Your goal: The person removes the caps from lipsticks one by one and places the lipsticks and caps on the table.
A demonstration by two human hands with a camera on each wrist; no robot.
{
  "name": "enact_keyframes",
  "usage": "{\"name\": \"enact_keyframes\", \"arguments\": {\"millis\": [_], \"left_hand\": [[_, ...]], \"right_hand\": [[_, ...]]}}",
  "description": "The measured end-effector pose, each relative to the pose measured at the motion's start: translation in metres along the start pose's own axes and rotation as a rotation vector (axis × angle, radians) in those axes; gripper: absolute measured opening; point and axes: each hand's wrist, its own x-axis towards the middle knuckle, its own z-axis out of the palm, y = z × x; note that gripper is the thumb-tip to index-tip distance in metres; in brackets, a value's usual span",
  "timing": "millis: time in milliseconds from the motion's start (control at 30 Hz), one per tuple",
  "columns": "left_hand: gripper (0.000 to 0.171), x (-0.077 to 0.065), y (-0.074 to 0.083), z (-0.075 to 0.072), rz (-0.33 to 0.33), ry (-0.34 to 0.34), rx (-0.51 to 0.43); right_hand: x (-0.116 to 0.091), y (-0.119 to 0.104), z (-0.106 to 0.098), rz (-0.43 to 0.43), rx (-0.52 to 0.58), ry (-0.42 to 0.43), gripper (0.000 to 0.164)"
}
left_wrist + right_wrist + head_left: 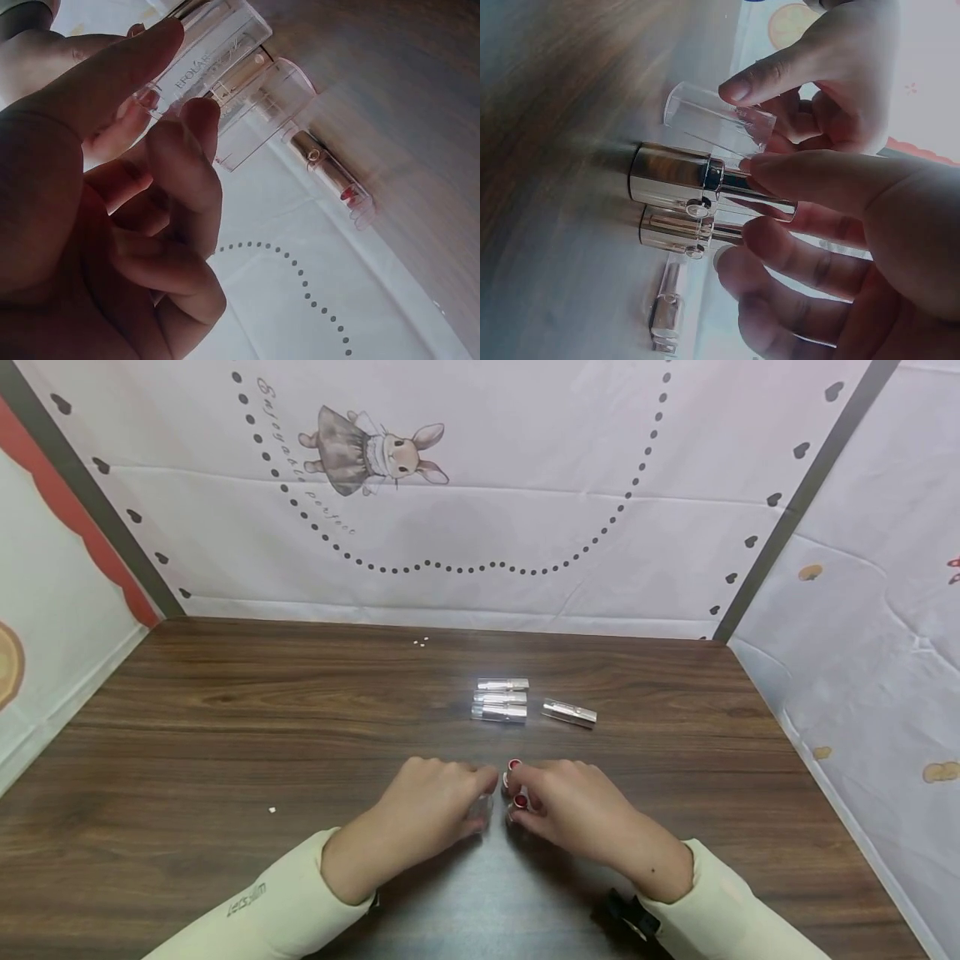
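Observation:
My left hand (435,797) pinches a clear, hollow lipstick cap (709,116) between thumb and fingers, just beside the lipsticks. Two uncapped lipsticks stand upright on the table, their red tips showing from above. The thumb and curled fingers of my right hand (577,802) grip the shiny inner tube of the nearer lipstick (671,176). Directly behind it is the second lipstick (667,229), with fingertips right at its tube. Lettering shows on clear plastic (195,67) under the left thumb in the left wrist view.
Beyond the hands, three silvery lipsticks (498,713) lie side by side on the brown wood-grain table (225,735). Another lipstick (570,713) lies slanted to their right. Small white bits (422,644) are near the back edge, and a white scrap (272,810) lies at left. Printed cloth (525,452) walls three sides.

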Motion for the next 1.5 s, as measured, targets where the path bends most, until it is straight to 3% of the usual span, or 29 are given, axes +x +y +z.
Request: {"name": "enact_keyframes", "arguments": {"millis": [500,833,1067,1267,1500], "left_hand": [[0.029,0.001,-0.001,0.000,-0.004,0.009,-0.033],[0.031,0.002,-0.001,-0.002,-0.009,-0.006,-0.032],[0.030,0.001,-0.001,-0.001,0.002,0.014,-0.032],[0.029,0.000,-0.003,-0.002,0.014,0.022,-0.026],[0.029,-0.001,-0.002,-0.001,0.015,0.029,-0.032]], "right_hand": [[0.001,0.000,0.002,-0.031,-0.022,0.055,0.018],[-0.001,0.000,-0.004,0.010,-0.037,0.051,0.020],[0.000,0.006,-0.017,0.035,-0.037,0.164,0.018],[0.011,0.033,-0.031,0.164,-0.075,0.211,0.018],[0.033,0.083,-0.029,0.261,-0.205,0.132,0.023]]}}
